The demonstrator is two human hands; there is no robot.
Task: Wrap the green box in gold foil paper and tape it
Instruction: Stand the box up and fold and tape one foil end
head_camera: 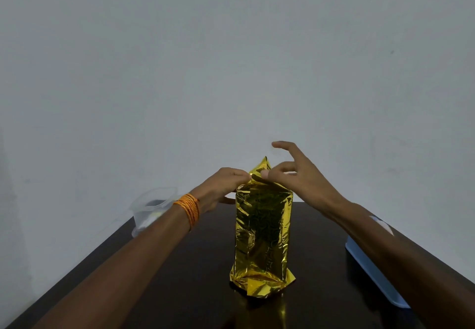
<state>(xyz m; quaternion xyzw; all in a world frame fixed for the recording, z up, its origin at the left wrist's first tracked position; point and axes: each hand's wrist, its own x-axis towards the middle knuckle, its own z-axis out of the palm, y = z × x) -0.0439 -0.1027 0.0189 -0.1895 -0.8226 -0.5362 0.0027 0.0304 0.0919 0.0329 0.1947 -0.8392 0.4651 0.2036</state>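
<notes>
Standing upright on the dark table [180,277], the box [263,226] is sheathed in gold foil paper [262,167]. Head view: left hand [223,187] and right hand [300,174] each pinch the foil's top flap; the right hand's remaining fingers spread.

one head view, wide-angle. faces forward, slightly down across dark table [200,303] toward pale wall [231,46]; gold-wrapped box [262,233] centred, near.

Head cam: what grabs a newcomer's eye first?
The shiny gold foil, wrapped around a tall upright box in the middle of the dark table. The left hand and right hand pinch its loose top flaps. An orange thread band on the left wrist stands out too.
</notes>
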